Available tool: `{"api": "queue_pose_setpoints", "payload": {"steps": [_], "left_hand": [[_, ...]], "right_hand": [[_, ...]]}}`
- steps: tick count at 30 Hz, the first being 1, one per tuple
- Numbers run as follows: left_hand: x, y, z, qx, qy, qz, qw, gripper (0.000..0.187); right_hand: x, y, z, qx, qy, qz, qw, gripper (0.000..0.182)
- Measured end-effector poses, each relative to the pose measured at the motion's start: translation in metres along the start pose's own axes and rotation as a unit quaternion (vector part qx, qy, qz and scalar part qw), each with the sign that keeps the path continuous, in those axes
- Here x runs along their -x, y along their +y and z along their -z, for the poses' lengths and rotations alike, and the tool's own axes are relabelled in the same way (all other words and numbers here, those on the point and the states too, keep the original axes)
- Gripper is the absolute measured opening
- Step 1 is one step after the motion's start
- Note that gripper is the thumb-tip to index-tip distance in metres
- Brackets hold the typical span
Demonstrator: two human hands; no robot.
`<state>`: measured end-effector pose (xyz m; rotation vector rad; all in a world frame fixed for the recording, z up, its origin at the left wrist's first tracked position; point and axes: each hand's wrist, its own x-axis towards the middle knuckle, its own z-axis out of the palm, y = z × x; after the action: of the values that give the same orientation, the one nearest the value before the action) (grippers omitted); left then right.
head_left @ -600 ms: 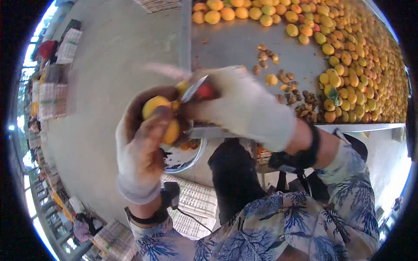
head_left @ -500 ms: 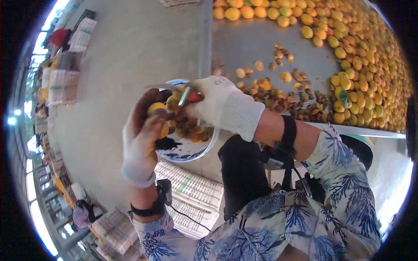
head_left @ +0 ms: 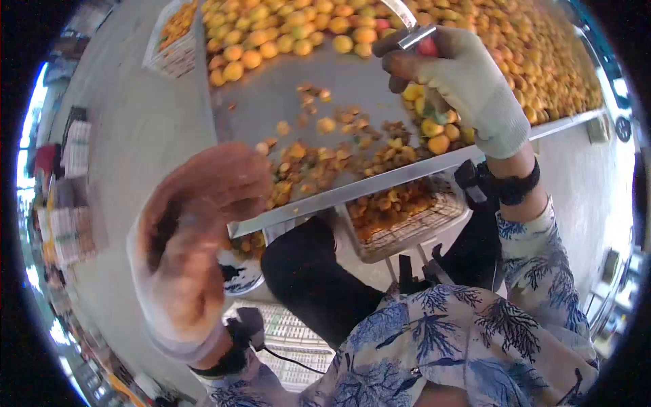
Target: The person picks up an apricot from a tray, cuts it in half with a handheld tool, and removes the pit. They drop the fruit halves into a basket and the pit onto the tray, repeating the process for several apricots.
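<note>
My right hand (head_left: 451, 74), in a stained white glove, is closed round the red handle of a curved knife (head_left: 402, 12). A metal collar shows at the blade's base. Below the hand lie whole yellow-orange fruits (head_left: 434, 127) on a metal table. My left hand (head_left: 196, 230), its glove stained brown, is smeared by motion at the table's near left corner. Its fingers are bent and apart from the thumb, with nothing visible between them. Under it stands a white basin (head_left: 243, 285) with dark stains and fruit pieces, partly hidden by the hand.
The metal table (head_left: 261, 102) carries a heap of whole fruits at the back and right, and cut pieces (head_left: 339, 159) near the front edge. Beneath the edge, by my knees, is a basket (head_left: 407, 247) of pieces. White crates (head_left: 291, 319) stand below left; another crate (head_left: 178, 57) stands far left.
My hands have moved apart. The right has gone up and right over the table with the knife; the left has lost the fruit it held. My view has turned right.
</note>
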<state>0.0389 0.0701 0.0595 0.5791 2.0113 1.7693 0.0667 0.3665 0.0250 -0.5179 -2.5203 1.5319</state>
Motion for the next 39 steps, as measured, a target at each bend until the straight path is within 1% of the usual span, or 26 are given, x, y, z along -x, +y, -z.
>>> {"api": "queue_pose_setpoints", "payload": {"steps": [1, 2, 3, 4, 5, 7, 8, 10, 12, 13, 14, 15, 16, 18, 20, 23, 24, 25, 27, 28, 29, 30, 33, 35, 37, 39], "left_hand": [[-0.011, 0.003, -0.019, -0.001, -0.042, -0.026, 0.999, 0.059], [-0.023, -0.008, -0.042, 0.039, -0.034, -0.046, 0.998, 0.055], [-0.038, -0.01, -0.061, 0.078, -0.075, -0.03, 0.994, 0.051], [-0.05, -0.013, -0.082, 0.118, -0.066, 0.026, 0.991, 0.043], [-0.061, -0.018, -0.101, 0.157, -0.055, 0.084, 0.982, 0.038], [-0.081, -0.053, -0.126, 0.202, -0.06, 0.109, 0.971, 0.031], [-0.087, -0.067, -0.136, 0.203, -0.064, 0.11, 0.971, 0.031], [-0.098, -0.091, -0.151, 0.063, -0.036, 0.059, 0.996, 0.027], [-0.101, -0.107, -0.156, 0.078, -0.072, 0.096, 0.99, 0.032], [-0.101, -0.11, -0.157, 0.089, -0.1, 0.132, 0.982, 0.038], [-0.101, -0.111, -0.158, 0.07, -0.097, 0.165, 0.979, 0.04], [-0.103, -0.113, -0.16, 0.071, -0.091, 0.165, 0.979, 0.04], [-0.105, -0.114, -0.161, 0.112, -0.074, 0.157, 0.978, 0.041], [-0.108, -0.123, -0.158, 0.145, -0.051, 0.152, 0.976, 0.042], [-0.111, -0.142, -0.153, -0.036, -0.04, 0.112, 0.992, 0.045], [-0.11, -0.152, -0.151, -0.041, -0.026, 0.081, 0.995, 0.049], [-0.11, -0.152, -0.151, -0.04, -0.026, 0.081, 0.996, 0.049], [-0.109, -0.151, -0.15, -0.07, -0.028, 0.073, 0.994, 0.051], [-0.108, -0.15, -0.152, -0.099, -0.032, 0.065, 0.992, 0.053], [-0.107, -0.148, -0.154, -0.157, -0.033, 0.034, 0.987, 0.053], [-0.107, -0.147, -0.156, -0.214, -0.036, 0.003, 0.976, 0.053], [-0.107, -0.145, -0.157, -0.213, -0.04, 0.002, 0.976, 0.053], [-0.108, -0.142, -0.155, -0.279, -0.072, -0.018, 0.957, 0.052], [-0.11, -0.139, -0.149, -0.244, -0.059, 0.024, 0.968, 0.049], [-0.11, -0.134, -0.145, -0.224, -0.048, 0.031, 0.973, 0.047], [-0.113, -0.129, -0.137, -0.203, -0.023, 0.035, 0.978, 0.046]], "right_hand": [[-0.001, 0.017, 0.016, 0.019, 0.02, -0.006, 1.0, 0.022], [-0.004, 0.036, 0.025, 0.014, 0.027, -0.014, 0.999, 0.022], [-0.005, 0.054, 0.035, 0.128, 0.025, -0.008, 0.991, 0.025], [-0.004, 0.072, 0.042, 0.24, 0.02, -0.003, 0.971, 0.027], [0.0, 0.094, 0.045, 0.239, 0.025, -0.007, 0.971, 0.027], [0.007, 0.122, 0.043, 0.339, 0.009, 0.009, 0.941, 0.035], [0.01, 0.124, 0.048, 0.35, -0.026, -0.05, 0.935, 0.038], [0.002, 0.146, 0.044, 0.375, -0.044, -0.078, 0.923, 0.038], [0.003, 0.159, 0.034, 0.424, -0.049, -0.097, 0.899, 0.039], [0.003, 0.164, 0.032, 0.428, -0.051, -0.098, 0.897, 0.039], [-0.001, 0.17, 0.029, 0.385, -0.04, -0.063, 0.92, 0.038], [-0.005, 0.168, 0.026, 0.34, -0.031, -0.025, 0.94, 0.037], [-0.007, 0.165, 0.027, 0.257, -0.048, -0.035, 0.965, 0.031], [-0.012, 0.153, 0.027, 0.254, -0.076, -0.02, 0.964, 0.027], [-0.012, 0.155, 0.024, 0.256, -0.073, -0.009, 0.964, 0.023], [-0.01, 0.146, 0.03, 0.204, -0.041, 0.004, 0.978, 0.023], [-0.009, 0.142, 0.032, 0.143, -0.053, -0.027, 0.988, 0.024], [-0.007, 0.136, 0.035, 0.144, -0.053, -0.028, 0.988, 0.024], [-0.004, 0.121, 0.035, 0.052, -0.05, -0.13, 0.989, 0.025], [-0.006, 0.119, 0.032, 0.053, -0.05, -0.131, 0.989, 0.025], [-0.009, 0.118, 0.03, 0.062, -0.049, -0.068, 0.995, 0.026], [-0.011, 0.117, 0.028, 0.071, -0.047, -0.005, 0.996, 0.027], [-0.027, 0.118, 0.026, 0.116, 0.016, 0.048, 0.992, 0.031], [-0.034, 0.118, 0.029, 0.165, 0.005, 0.022, 0.986, 0.033], [-0.037, 0.119, 0.029, 0.171, -0.004, -0.023, 0.985, 0.033], [-0.049, 0.106, 0.036, 0.2, -0.02, -0.025, 0.979, 0.034]]}}
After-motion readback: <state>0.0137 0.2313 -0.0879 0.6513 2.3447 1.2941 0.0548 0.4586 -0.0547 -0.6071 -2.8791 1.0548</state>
